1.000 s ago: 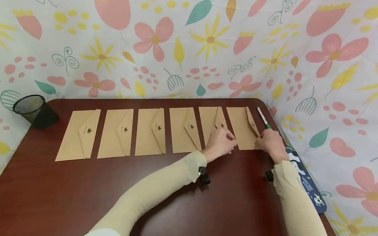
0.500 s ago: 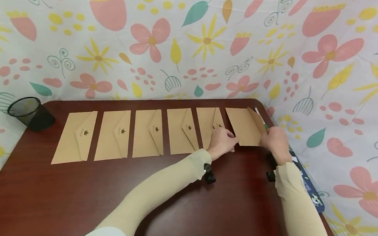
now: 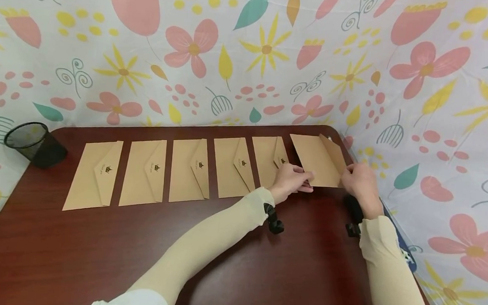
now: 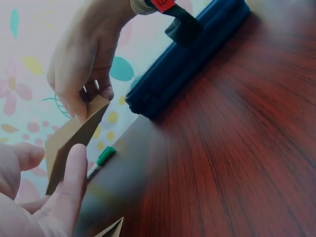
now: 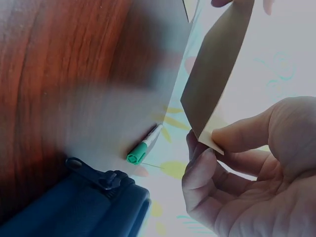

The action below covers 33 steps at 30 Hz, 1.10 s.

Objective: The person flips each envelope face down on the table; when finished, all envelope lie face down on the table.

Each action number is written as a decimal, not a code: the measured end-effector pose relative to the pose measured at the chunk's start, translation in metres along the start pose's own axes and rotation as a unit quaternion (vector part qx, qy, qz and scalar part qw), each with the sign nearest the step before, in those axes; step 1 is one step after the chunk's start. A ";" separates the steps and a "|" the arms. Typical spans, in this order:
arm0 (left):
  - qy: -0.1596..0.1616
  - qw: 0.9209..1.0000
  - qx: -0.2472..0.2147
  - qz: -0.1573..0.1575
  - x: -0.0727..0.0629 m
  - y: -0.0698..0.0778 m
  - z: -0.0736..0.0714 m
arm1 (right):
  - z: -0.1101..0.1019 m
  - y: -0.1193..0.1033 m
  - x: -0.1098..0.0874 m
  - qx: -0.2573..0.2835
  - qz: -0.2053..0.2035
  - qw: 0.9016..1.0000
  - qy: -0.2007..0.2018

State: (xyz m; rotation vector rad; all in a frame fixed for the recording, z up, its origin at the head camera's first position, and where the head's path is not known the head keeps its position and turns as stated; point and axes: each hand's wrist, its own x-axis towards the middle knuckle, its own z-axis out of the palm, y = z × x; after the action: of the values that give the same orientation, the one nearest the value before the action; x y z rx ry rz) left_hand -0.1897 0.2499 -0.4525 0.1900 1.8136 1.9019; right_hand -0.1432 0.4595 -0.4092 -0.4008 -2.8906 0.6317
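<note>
A kraft-paper envelope [image 3: 316, 159] with its flap folded out is held at the right end of the row, raised off the table in both wrist views. My left hand [image 3: 291, 181] pinches its near left side between thumb and fingers. At the opposite side, my right hand [image 3: 359, 180] pinches the flap's edge; the right wrist view shows thumb and fingertips on the paper [image 5: 215, 74]. Left of it lie several more envelopes [image 3: 186, 172] with pointed flaps folded over, each printed with a small black crown. My left hand partly covers the closest one.
A green-capped marker [image 5: 140, 150] lies by the table's right edge. Near it is a dark blue zipped pencil case [image 4: 182, 64], mostly hidden by the right arm in the head view. A black mesh pen cup [image 3: 44, 149] stands at the back left. Patterned cloth hangs behind.
The rightmost envelope's flap has been unfolded to the right, and the envelope has come up off the table. My right hand has moved slightly right with the flap; the left has shifted right, too.
</note>
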 end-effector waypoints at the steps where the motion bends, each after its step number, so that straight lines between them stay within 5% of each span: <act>1: 0.005 1.000 0.004 0.002 0.000 0.000 0.001 | 0.000 -0.001 -0.001 0.001 -0.002 1.000 0.001; 19: 0.008 0.999 -0.045 -0.009 0.000 0.003 0.002 | 0.005 -0.003 -0.010 0.021 -0.011 0.999 -0.049; 33: 0.004 0.998 -0.069 -0.016 -0.002 0.002 0.000 | 0.013 0.001 -0.012 0.088 0.030 0.995 -0.020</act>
State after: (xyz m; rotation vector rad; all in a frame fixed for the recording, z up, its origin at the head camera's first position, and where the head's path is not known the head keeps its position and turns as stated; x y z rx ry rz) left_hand -0.1885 0.2489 -0.4498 0.1056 1.6733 1.9990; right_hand -0.1342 0.4518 -0.4222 -0.4563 -2.8374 0.9066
